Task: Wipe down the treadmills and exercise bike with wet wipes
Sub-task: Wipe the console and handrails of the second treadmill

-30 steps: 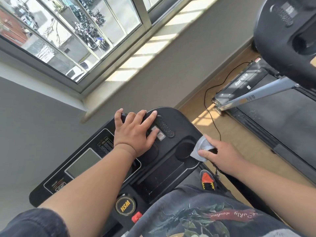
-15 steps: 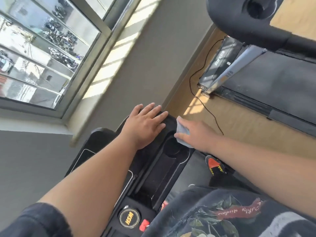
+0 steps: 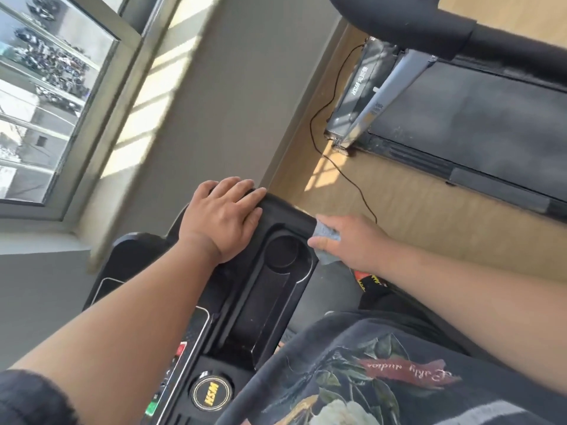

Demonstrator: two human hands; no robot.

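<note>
Wipe (image 3: 325, 240) pinched in right hand (image 3: 352, 240), pressed vs treadmill console (image 3: 276, 289) edge by cup holder (image 3: 282, 251). Left hand (image 3: 222, 214) flat, fingers straight, holding nothing, resting on console top.

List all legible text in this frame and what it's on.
"HSM": yellow letters on the round black badge of the near treadmill console.
"HSM" after blurred characters: motor cover of the far treadmill.
Cursive script on the shirt's red banner: upside down, unreadable.
Upright label: too blurred.
</note>
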